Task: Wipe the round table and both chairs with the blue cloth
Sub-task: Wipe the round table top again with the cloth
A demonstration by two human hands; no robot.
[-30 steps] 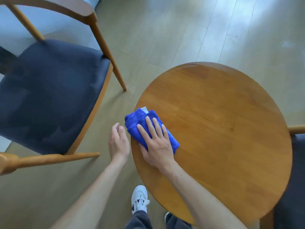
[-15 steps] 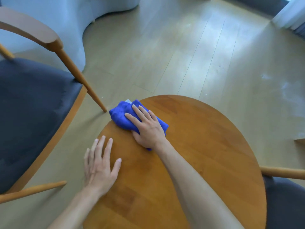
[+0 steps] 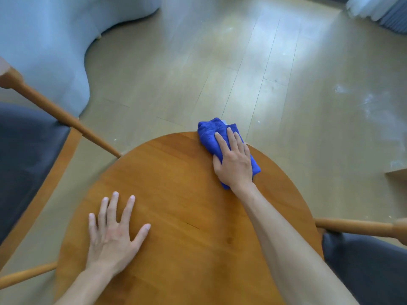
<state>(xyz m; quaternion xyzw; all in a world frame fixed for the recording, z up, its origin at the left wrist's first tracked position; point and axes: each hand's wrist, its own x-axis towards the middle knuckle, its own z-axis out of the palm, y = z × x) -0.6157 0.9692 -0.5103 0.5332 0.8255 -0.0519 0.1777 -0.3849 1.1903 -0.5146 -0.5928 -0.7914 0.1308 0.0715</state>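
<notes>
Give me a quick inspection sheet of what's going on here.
Surface: round wooden table, bare apart from hands and cloth.
Job's things: blue cloth folded, at the table's far edge, partly overhanging; chair to the left, second chair to the right.
Clutter: nothing seen.
Grips: right hand pressing flat on the cloth; left hand flat on the table.
Cables: nothing seen.
Surroundings: wood floor with pale smudges, light blue sofa.

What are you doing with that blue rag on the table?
A person is wiping the round wooden table. Their right hand presses a folded blue cloth flat at the table's far edge, where it pokes over the rim. Their left hand rests flat on the tabletop nearer them. A wooden chair with a dark seat cushion stands on the left.
</notes>
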